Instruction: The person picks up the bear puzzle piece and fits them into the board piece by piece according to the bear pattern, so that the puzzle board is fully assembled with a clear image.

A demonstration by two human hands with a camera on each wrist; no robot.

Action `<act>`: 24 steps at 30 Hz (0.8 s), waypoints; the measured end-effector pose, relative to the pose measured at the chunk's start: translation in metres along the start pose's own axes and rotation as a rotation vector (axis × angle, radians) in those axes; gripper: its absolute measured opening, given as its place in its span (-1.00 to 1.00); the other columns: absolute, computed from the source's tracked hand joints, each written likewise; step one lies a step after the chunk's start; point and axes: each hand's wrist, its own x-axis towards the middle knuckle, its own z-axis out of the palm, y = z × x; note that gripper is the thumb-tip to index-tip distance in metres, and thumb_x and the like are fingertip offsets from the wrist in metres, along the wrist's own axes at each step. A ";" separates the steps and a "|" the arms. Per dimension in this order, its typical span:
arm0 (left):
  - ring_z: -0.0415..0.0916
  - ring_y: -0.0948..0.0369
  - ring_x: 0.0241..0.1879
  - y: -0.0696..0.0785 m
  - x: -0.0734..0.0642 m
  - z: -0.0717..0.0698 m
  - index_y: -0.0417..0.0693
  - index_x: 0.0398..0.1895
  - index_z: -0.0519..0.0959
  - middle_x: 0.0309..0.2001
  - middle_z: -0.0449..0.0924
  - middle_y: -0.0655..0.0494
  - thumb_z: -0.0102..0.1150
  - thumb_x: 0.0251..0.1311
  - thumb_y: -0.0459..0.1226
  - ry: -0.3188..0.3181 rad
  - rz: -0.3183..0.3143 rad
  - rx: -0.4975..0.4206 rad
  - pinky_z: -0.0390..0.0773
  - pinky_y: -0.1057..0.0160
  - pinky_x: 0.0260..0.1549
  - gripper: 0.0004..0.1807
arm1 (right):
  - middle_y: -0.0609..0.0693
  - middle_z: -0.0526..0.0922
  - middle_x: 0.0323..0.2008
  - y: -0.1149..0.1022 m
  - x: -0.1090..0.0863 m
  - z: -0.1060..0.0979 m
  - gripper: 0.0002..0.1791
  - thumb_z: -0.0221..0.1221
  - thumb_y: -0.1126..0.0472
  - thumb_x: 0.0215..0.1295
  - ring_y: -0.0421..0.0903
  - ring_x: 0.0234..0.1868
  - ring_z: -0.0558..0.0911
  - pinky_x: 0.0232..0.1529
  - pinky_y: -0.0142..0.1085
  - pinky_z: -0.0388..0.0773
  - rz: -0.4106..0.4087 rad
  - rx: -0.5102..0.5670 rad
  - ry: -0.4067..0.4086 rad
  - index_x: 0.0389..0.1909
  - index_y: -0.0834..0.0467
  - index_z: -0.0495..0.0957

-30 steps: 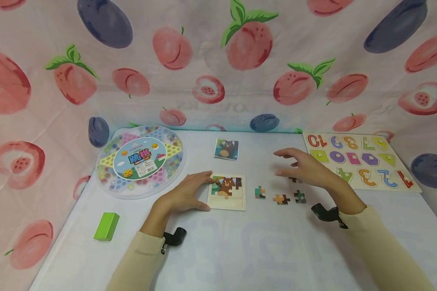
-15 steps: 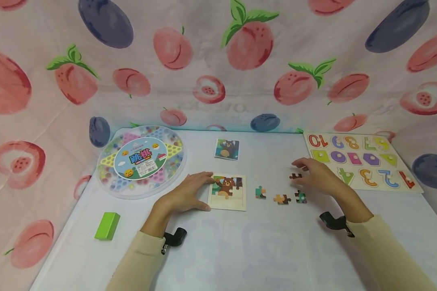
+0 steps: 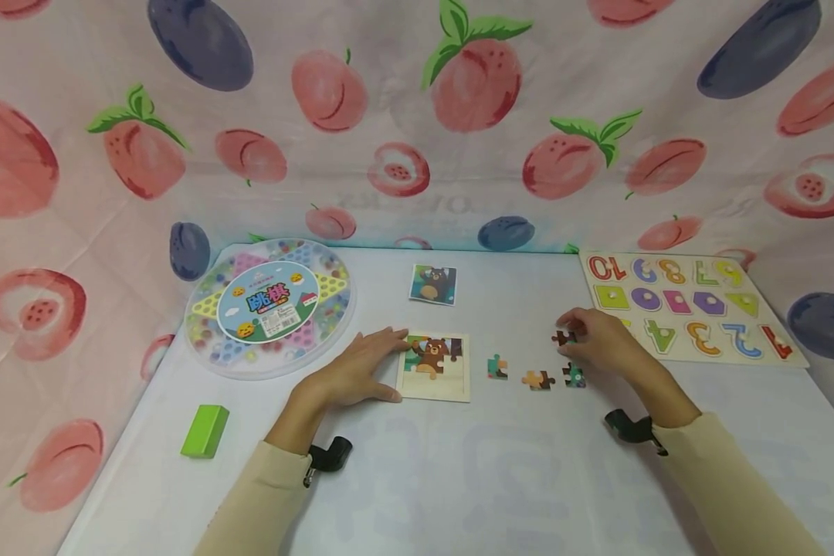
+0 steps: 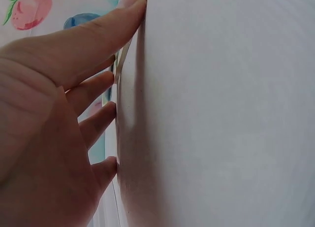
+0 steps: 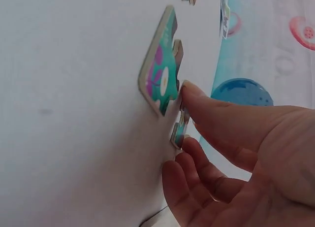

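1. Pinch grip: right hand (image 3: 603, 341) holds the brown piece (image 3: 561, 337) by its edges, thumb opposite fingertip. Cannot tell whether it is off the table (image 3: 459, 471).
2. Green piece (image 5: 160, 74) lies just beside the thumb; best lift straight up, so as not to drag it along.
3. Left hand (image 3: 357, 369) grasps nothing; fingers spread along the left side of the wooden tray (image 3: 424, 391), thumb at the near corner. Good brace; light pressure should do.
4. Tray sits well left of the brown piece. Bear partly assembled, bare wood along the near side.
5. Picture card (image 3: 434, 285) lies beyond the tray: worth checking colours and turning the piece before lowering.
6. Probably best to match tabs first, then press flat with one fingertip; forcing may pop neighbours loose.
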 end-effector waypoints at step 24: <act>-0.19 0.03 0.69 -0.001 -0.002 -0.002 0.10 0.54 0.31 0.66 0.04 0.14 0.47 0.13 -0.09 -0.022 0.023 0.015 -0.29 -0.20 0.66 -0.11 | 0.27 0.64 0.01 0.001 0.007 0.002 -0.64 0.37 0.22 0.29 0.14 0.00 0.54 0.18 0.11 0.58 0.030 0.008 -0.006 0.05 0.26 0.60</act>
